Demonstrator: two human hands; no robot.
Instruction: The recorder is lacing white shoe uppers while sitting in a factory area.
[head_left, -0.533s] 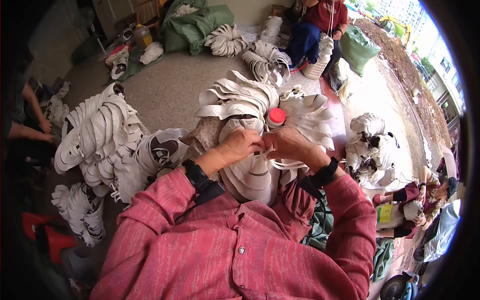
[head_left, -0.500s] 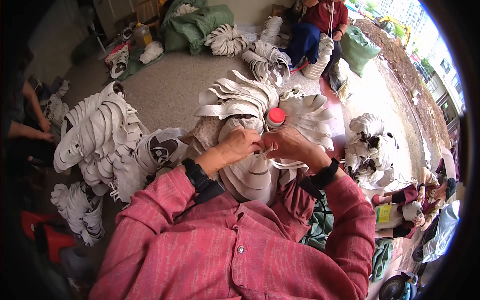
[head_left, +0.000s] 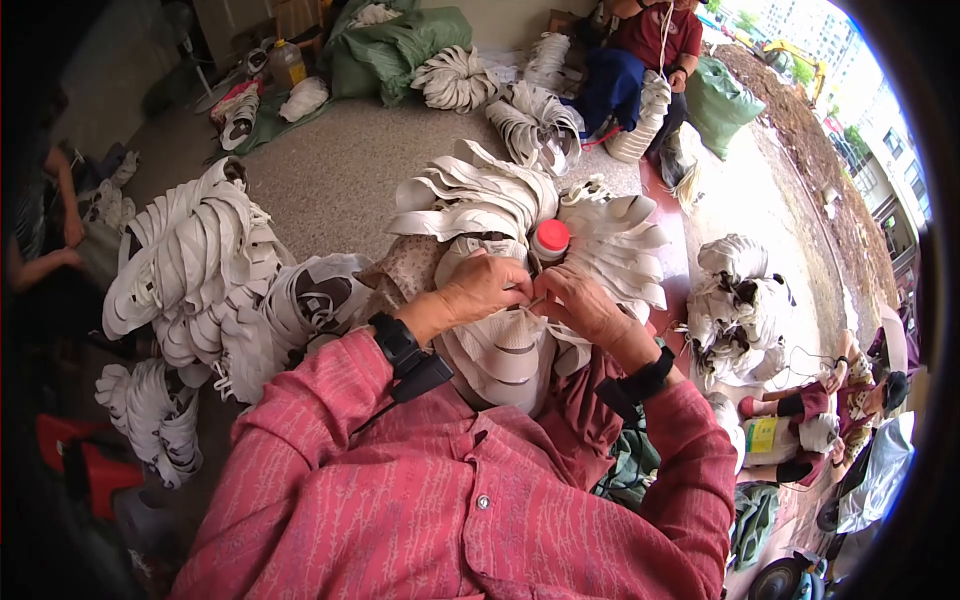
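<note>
White shoe uppers lie stacked on my lap, with one pale perforated upper facing me beneath my hands. My left hand is closed, thumb and fingertips pinched together above it. Close beside it, my right hand pinches a thin pale lace that runs between the two hands. Where the lace enters my left fingers is partly hidden. Just beyond my hands stands a white bottle with a red cap, between fanned bundles of white uppers. Dark bands circle both my wrists.
More bundles of uppers are heaped at my left, and another pile sits at my right. Green sacks lie at the back. A red stool is at lower left. Other people sit around, some handling bundles.
My right hand has moved slightly left and its fingers have drawn together on the lace, closer to my left hand. My left hand has barely moved.
</note>
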